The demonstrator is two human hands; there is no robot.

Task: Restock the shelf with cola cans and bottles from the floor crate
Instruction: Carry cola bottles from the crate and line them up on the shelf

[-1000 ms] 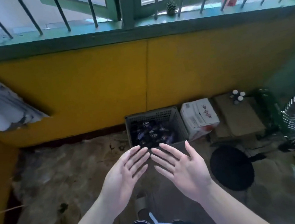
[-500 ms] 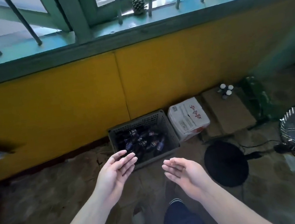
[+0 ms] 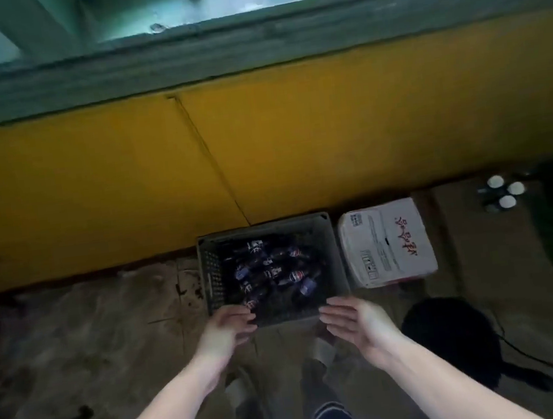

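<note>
A worn floor point(image 3: 93, 333) meets a yellow wall point(image 3: 92, 178) under a green sill point(image 3: 249, 40). Against the wall, at twelve o'clock from the person, sits a grey slatted crate point(image 3: 263, 226). Dark cola bottles point(image 3: 275, 271) lie jumbled inside, their long axes pointing every way; cans cannot be told apart. A white box point(image 3: 385, 241) stands just beside the crate at three o'clock. Both hands are empty, fingers loosely spread, palms turned inward. The left hand point(image 3: 225, 330) is at the crate's near left corner, the right hand point(image 3: 353, 324) at its near right corner. Whether either touches the rim cannot be told. The left looks slightly nearer the bottles.
</note>
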